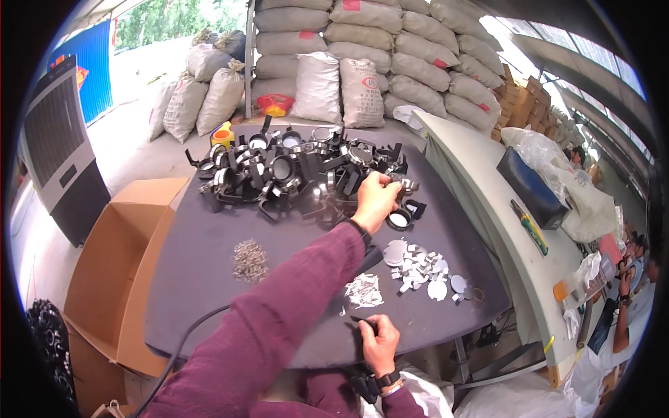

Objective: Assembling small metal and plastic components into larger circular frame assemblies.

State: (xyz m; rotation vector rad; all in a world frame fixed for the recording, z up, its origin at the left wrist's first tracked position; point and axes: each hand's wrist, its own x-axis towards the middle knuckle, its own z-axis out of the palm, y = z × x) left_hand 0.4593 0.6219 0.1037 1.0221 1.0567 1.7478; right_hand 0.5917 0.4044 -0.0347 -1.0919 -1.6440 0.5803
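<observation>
My left hand (376, 200) reaches across the table to the right side of a heaped pile of black-and-silver ring-shaped parts with brackets (282, 167). Its fingers are curled together at the pile's edge; what they grip is hidden. Just beside them lies a black ring with a pale disc inside (399, 219). Close to the table's near edge, my right hand (380, 343) is closed around a black part, whose thin end (357, 320) sticks out past the fingers. In front of that hand is a small heap of white slim pieces (364, 291).
Small metal screws (250, 261) and silver discs with clips (418, 268) lie on the dark table (202, 279). A black cable (182, 343) crosses its near left edge. An open cardboard box (115, 279) stands left, a long pale table (481, 181) right, stacked sacks (362, 35) behind.
</observation>
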